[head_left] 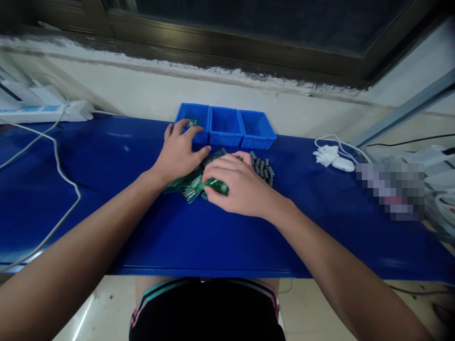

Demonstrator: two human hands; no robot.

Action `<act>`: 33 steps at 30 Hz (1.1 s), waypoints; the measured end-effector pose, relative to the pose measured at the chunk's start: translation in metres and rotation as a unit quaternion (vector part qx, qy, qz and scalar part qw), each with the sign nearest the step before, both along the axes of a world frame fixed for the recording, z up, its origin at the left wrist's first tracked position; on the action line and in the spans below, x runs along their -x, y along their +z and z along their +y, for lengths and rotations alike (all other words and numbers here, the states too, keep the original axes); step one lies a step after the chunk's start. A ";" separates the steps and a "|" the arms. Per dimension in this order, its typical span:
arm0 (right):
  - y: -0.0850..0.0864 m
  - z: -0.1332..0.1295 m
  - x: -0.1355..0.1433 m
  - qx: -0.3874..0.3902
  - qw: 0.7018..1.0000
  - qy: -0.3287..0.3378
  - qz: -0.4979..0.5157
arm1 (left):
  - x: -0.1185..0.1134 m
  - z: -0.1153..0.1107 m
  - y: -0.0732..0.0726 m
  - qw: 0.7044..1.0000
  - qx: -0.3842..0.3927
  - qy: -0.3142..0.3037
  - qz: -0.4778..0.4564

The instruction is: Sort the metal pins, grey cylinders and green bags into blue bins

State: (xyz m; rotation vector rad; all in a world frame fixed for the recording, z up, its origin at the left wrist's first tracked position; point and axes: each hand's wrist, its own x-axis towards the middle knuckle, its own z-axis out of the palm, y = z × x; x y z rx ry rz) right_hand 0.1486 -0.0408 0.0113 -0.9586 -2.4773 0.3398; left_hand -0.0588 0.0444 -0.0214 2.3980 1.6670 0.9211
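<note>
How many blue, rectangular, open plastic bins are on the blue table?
3, in one row: the left bin, partly behind the bare left hand; the middle bin; and the right bin.

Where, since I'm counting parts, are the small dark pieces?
In the head view, mostly right of centre, the small dark pieces lie on the table, partly behind the right hand, near the blue bins.

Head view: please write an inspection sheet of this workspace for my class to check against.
Surface: glossy blue tabletop.
Work items: green packets and small dark pieces, heaped; three blue bins behind.
Clutter: crumpled white wad and small white object, right.
Hands: left hand, fingers spread, near the left bin; right hand, fingers pinching a green packet.
Cables: white cable crosses the left side, near a power strip.
Surroundings: pale wall, dark window frame.
</note>
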 end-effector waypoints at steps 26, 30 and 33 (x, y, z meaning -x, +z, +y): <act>-0.001 0.003 0.004 0.025 0.985 -0.032 0.165 | -0.006 -0.021 0.031 0.986 0.001 -0.018 -0.164; -0.003 0.009 0.001 0.051 0.957 -0.092 0.271 | -0.005 -0.023 0.035 0.946 0.077 -0.173 -0.264; -0.003 0.016 -0.003 0.047 0.931 -0.130 0.338 | -0.007 -0.027 0.036 0.921 0.116 -0.254 -0.271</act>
